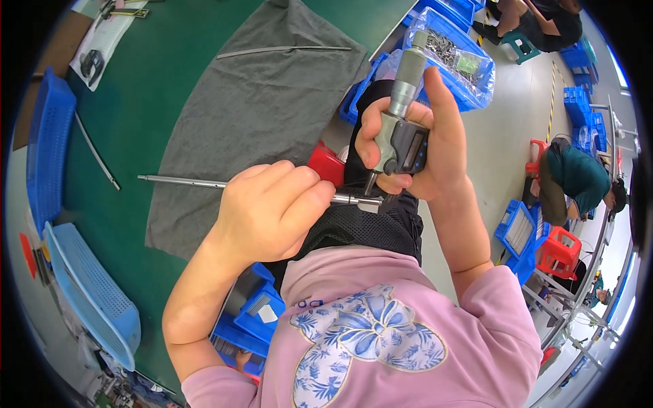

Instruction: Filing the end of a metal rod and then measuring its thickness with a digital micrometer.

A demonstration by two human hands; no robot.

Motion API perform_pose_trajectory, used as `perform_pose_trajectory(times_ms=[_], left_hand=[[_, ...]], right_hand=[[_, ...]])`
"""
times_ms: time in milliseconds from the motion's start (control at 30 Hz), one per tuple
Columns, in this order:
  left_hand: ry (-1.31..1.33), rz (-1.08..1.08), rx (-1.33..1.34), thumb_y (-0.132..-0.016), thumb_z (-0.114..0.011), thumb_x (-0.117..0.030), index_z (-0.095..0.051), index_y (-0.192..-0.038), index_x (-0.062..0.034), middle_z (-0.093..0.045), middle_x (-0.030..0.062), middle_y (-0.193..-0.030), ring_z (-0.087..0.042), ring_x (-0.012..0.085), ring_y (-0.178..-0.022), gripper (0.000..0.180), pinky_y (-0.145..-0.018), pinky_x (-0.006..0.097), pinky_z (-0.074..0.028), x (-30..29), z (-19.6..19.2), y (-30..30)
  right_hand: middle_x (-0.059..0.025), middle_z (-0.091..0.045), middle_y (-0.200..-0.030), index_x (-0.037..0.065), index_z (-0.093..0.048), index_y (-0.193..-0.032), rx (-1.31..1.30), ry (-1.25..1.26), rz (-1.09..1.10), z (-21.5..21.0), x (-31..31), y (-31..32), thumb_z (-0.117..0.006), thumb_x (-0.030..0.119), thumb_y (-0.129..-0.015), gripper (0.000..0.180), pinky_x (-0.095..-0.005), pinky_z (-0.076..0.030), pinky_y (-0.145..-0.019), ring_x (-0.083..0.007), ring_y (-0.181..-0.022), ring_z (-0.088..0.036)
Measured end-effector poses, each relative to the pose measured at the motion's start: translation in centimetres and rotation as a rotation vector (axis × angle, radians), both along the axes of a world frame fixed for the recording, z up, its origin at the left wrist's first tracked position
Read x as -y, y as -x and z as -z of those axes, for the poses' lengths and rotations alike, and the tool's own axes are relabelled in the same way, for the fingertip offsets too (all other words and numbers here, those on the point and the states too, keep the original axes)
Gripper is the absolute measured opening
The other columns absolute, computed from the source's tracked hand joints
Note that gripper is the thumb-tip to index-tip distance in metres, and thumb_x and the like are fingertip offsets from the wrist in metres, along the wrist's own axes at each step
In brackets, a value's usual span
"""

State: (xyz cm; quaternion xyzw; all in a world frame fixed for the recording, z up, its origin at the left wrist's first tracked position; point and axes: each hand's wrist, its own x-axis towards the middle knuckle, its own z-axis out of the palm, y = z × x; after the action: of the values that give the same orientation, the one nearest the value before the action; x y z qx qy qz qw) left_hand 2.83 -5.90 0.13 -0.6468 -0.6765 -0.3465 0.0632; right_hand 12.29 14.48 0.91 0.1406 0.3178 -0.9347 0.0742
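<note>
My left hand [272,211] is closed around a thin metal rod [183,181], which points out to the left over a grey cloth. The rod's other end comes out past my fingers and sits at the measuring jaw of a digital micrometer [401,136]. Gripped in my right hand [442,149], the micrometer is tilted, its thimble pointing up and its display facing right; my thumb stretches along it. Whether the rod touches both measuring faces is too small to tell. Another thin rod [286,49] lies on the grey cloth [224,122].
A third rod [97,151] lies on the green table [143,115] beside blue baskets [51,136]. A blue bin [476,98] with bagged small metal parts stands beyond my right hand. Other people [578,173] sit at the right near a red stool [560,251] and blue crates.
</note>
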Motion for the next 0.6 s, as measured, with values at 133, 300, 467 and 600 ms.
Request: perform_pose_trajectory(times_ms=[133, 300, 467, 600], left_hand=[[0.010, 0.019, -0.003, -0.064, -0.065, -0.012, -0.063, -0.084, -0.0050, -0.056, 0.0035, -0.076, -0.053, 0.0188, -0.057, 0.021, -0.047, 0.031, -0.042, 0.1, -0.1, -0.1], [0.014, 0.029, -0.005, -0.063, -0.064, -0.014, -0.063, -0.083, -0.0054, -0.056, 0.0029, -0.075, -0.053, 0.0184, -0.057, 0.021, -0.047, 0.030, -0.042, 0.1, -0.1, 0.1], [0.010, 0.085, 0.033, -0.062, -0.070, -0.006, -0.061, -0.089, -0.0023, -0.059, 0.0074, -0.074, -0.053, 0.0227, -0.053, 0.028, -0.045, 0.032, -0.038, 0.1, -0.3, 0.2], [0.005, 0.089, 0.032, -0.062, -0.070, -0.006, -0.061, -0.089, -0.0024, -0.059, 0.0074, -0.074, -0.053, 0.0226, -0.053, 0.028, -0.045, 0.032, -0.038, 0.2, -0.2, 0.2]], right_hand=[[-0.0171, -0.063, -0.070, -0.001, -0.063, -0.088, -0.036, -0.040, -0.029, 0.0, 0.3, 0.3, -0.027, 0.070, -0.092, 0.079, -0.0237, -0.035, -0.034, -0.0142, -0.041, -0.047], [-0.0180, -0.064, -0.071, -0.001, -0.062, -0.088, 0.003, -0.001, -0.050, -0.2, 0.7, 0.6, -0.027, 0.067, -0.094, 0.077, -0.0232, -0.035, -0.033, -0.0140, -0.041, -0.047], [-0.0187, -0.064, -0.072, -0.003, -0.063, -0.090, 0.001, 0.088, -0.069, 0.1, 0.8, 0.5, -0.027, 0.061, -0.096, 0.073, -0.0230, -0.035, -0.034, -0.0151, -0.041, -0.048], [-0.0185, -0.064, -0.072, -0.003, -0.063, -0.090, 0.022, 0.083, -0.068, -0.2, 1.0, 0.7, -0.029, 0.061, -0.095, 0.073, -0.0233, -0.036, -0.034, -0.0154, -0.042, -0.048]])
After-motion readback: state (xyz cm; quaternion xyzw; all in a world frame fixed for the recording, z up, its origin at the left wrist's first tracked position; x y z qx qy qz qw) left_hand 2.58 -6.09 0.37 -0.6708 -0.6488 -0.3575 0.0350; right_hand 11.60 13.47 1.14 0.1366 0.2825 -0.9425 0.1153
